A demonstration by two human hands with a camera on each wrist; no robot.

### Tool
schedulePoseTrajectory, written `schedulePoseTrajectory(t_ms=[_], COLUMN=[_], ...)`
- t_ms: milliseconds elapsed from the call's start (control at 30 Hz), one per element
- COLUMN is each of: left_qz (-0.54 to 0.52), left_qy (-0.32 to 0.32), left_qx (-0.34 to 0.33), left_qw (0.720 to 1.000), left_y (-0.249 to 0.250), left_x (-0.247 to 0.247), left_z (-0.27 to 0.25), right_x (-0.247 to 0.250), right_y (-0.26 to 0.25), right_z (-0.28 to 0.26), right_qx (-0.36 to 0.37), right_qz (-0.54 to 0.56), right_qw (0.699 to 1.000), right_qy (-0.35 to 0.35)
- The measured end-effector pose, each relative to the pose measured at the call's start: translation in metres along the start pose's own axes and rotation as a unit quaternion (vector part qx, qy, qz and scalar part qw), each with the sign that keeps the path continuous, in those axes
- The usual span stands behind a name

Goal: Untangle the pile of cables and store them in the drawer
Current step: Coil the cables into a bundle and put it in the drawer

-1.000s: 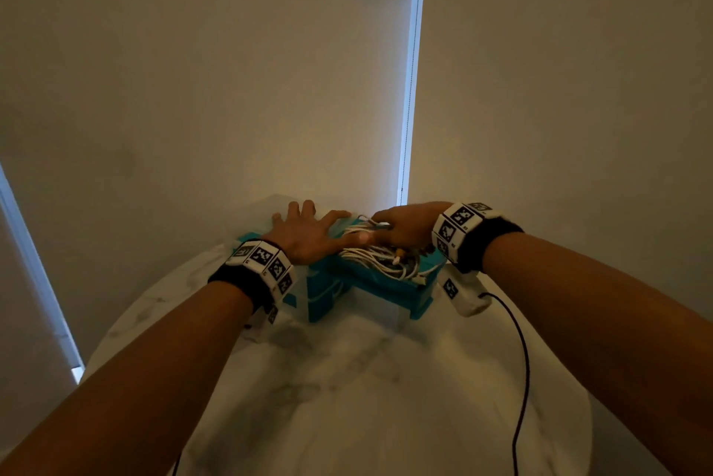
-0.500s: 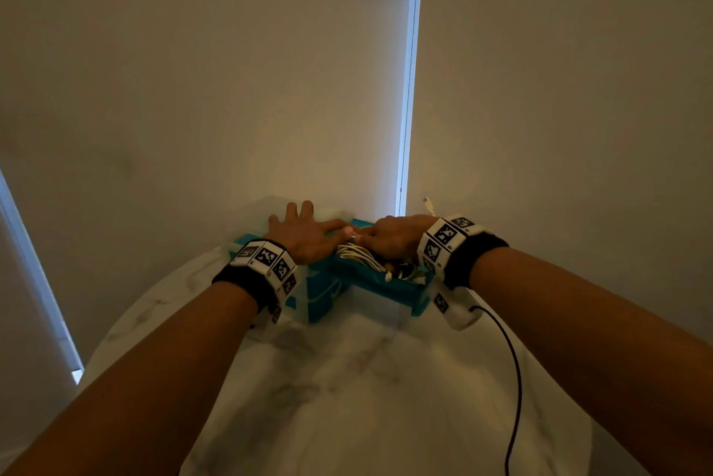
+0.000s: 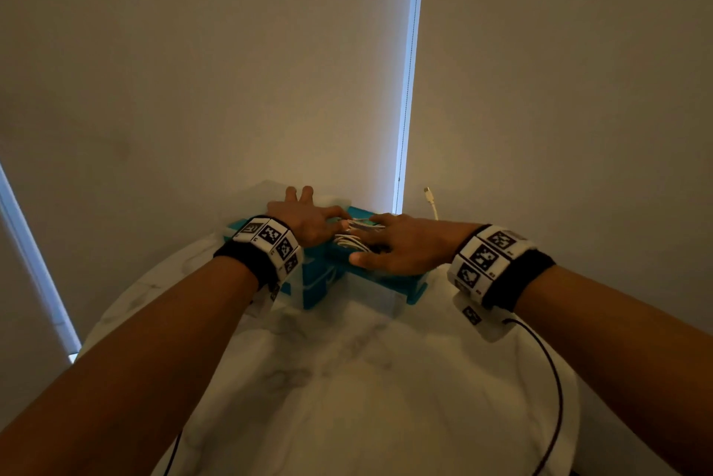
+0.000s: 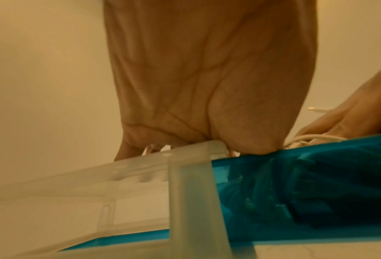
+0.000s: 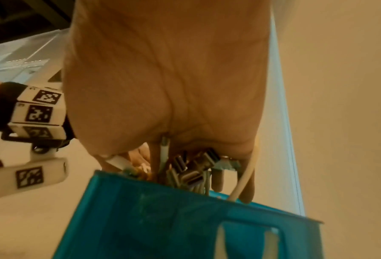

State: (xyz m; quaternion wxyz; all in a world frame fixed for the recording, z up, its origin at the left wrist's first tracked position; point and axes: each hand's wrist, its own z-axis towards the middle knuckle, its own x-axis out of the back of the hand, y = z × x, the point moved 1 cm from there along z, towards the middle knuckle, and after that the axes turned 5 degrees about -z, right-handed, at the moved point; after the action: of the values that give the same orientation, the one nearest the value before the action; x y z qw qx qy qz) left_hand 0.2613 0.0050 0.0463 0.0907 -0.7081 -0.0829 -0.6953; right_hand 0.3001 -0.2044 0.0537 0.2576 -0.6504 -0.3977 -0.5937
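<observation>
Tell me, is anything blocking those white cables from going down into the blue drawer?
Nothing visible blocks them. The cables already lie bunched in the open teal drawer, with the right hand pressing on them. One cable end sticks up behind that hand, outside the drawer. The left hand rests on the organizer top.

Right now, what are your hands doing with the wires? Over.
Left hand flat on organiser top. Right hand pressing white cables into teal drawer. One plug end sticking up.

White marble table [image 3: 386, 398], drawn roller blinds [image 3: 193, 70]
</observation>
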Motion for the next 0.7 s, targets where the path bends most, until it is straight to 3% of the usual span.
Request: schedulePoseTrajectory(t_ms=[233, 433, 500, 600, 700], left_qz=[-0.055, -0.023, -0.010, 0.005, 0.012], left_qy=[-0.014, -0.035, -0.048, -0.066, -0.073], left_qx=[-0.009, -0.019, -0.012, -0.009, -0.004], left_qw=[0.998, 0.999, 0.999, 0.998, 0.997], left_y=[-0.005, -0.009, -0.006, -0.001, -0.001], left_x=[-0.002, 0.000, 0.003, 0.009, 0.011], left_z=[-0.004, -0.007, -0.007, -0.010, -0.010], right_x=[0.000, -0.011, -0.011, -0.018, -0.024], right_y=[0.021, 0.018, 0.019, 0.020, 0.016], right_z=[0.010, 0.025, 0.018, 0.005, 0.000], right_qx=[0.047, 0.107, 0.070, -0.011, -0.143], right_qz=[0.083, 0.059, 0.066, 0.031, 0.000], right_qw=[0.995, 0.991, 0.991, 0.978, 0.951], right_qy=[-0.018, 0.059, 0.093, 0.205, 0.273])
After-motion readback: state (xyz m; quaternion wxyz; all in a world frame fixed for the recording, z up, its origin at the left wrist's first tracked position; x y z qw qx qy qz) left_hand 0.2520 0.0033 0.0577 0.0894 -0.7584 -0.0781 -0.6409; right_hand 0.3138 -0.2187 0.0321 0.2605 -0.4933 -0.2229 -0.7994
